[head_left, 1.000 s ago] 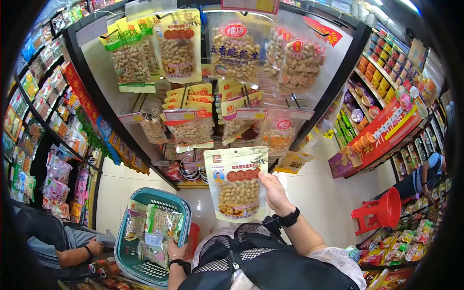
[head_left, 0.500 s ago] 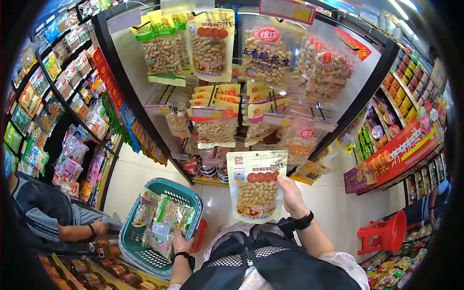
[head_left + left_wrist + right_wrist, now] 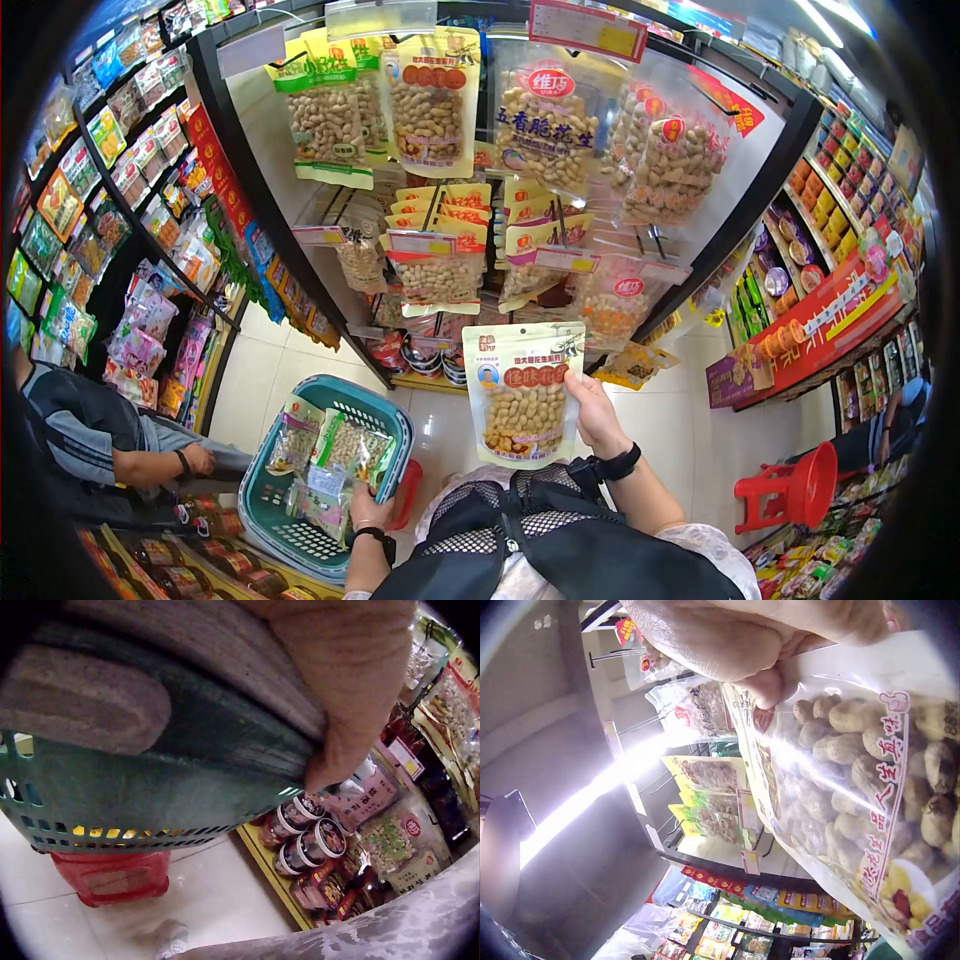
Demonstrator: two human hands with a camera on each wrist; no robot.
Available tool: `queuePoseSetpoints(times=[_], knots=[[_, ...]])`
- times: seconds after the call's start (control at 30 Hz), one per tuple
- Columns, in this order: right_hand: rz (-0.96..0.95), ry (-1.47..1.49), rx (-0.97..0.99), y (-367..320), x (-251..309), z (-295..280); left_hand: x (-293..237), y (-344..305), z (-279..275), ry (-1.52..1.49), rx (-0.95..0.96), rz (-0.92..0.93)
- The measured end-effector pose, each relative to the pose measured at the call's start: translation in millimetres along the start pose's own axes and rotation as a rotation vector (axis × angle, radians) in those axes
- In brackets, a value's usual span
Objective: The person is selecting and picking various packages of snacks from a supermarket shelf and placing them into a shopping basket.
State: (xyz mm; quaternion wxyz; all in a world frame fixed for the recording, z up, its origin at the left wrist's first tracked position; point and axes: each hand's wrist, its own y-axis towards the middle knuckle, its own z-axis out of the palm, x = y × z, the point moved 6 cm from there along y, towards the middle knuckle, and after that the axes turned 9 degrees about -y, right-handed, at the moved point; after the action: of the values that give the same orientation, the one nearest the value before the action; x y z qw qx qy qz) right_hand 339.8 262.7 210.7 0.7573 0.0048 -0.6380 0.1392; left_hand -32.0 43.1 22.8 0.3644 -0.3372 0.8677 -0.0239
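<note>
My right hand (image 3: 600, 412) pinches a pale pouch of peanuts (image 3: 522, 410) by its right edge, its printed front facing up at me. In the right wrist view the fingers (image 3: 765, 637) hold the pouch (image 3: 855, 780) near its edge. Low on the left, my left hand (image 3: 369, 510) grips the rim of a green basket (image 3: 400, 440), which holds several snack packets (image 3: 330, 490). The left wrist view shows the hand (image 3: 352, 667) curled over the rim of the basket (image 3: 150, 787).
Ahead stands a rack with hanging peanut bags (image 3: 548, 120). A person's arm (image 3: 160, 466) is at the left, close to the basket. A red stool (image 3: 790, 490) stands at the right. Shelves of snacks line both sides, and bottles (image 3: 160, 555) lie at the lower left.
Over the last second, the rack and basket have shifted rightward in the head view as it turned. Both hands keep their holds, with the pouch still before the rack.
</note>
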Motion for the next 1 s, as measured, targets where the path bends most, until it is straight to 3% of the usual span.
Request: queuePoseSetpoints(times=[0.5,0.63,0.83,0.87,1.0], knots=[[0.013,-0.074,0.099,6,12,20,13,0,5,0.043,-0.014,-0.009],[-0.082,-0.115,0.307,31,83,65,15,1,3,0.052,-0.073,0.048],[-0.344,-0.156,0.395,63,204,155,14,-1,-1,0.023,-0.04,0.052],[-0.319,-0.052,0.45,69,216,170,14,-2,-1,0.017,-0.042,0.05],[-0.367,-0.013,0.321,114,247,186,14,-4,-6,0.01,-0.041,0.025]])
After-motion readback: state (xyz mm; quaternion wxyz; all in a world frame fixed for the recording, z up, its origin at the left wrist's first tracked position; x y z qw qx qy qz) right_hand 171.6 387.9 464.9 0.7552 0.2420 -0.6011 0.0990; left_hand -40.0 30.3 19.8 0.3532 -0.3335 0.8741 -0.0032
